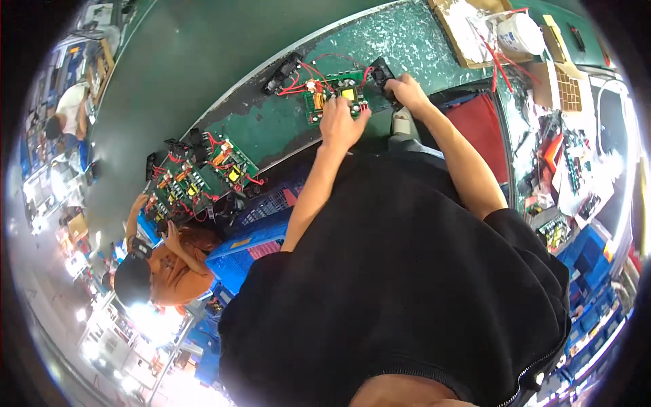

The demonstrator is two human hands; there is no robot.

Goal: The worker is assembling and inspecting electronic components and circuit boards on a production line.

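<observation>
The green circuit board [336, 97] lies on the worn green desk [271, 125], close to the desk's near edge, which runs diagonally from the lower left up toward the right. Red wires [319, 64] loop from the board to a black connector block [281, 73] on its left and to a second black connector block [381, 72] on its right. Beyond the board the desk surface is scratched and bare up to its far edge, leaving open room there; to the left of the board there is also a bare stretch before a cluster of more circuit boards [203, 173] with red wires farther down the desk.

The left hand [341, 122] reaches forward with the forearm extended, its fingers pressed down on the near edge of the circuit board, gripping it. The right hand [405, 88] comes in with a bent elbow and closes around the right connector block, fingers curled over it.

To the right, the desk is crowded: a cardboard tray [468, 30], a white tub [519, 32], and a brown divided box [568, 88]. Blue crates [254, 237] sit below the desk edge, beside another person in an orange top [180, 271].
</observation>
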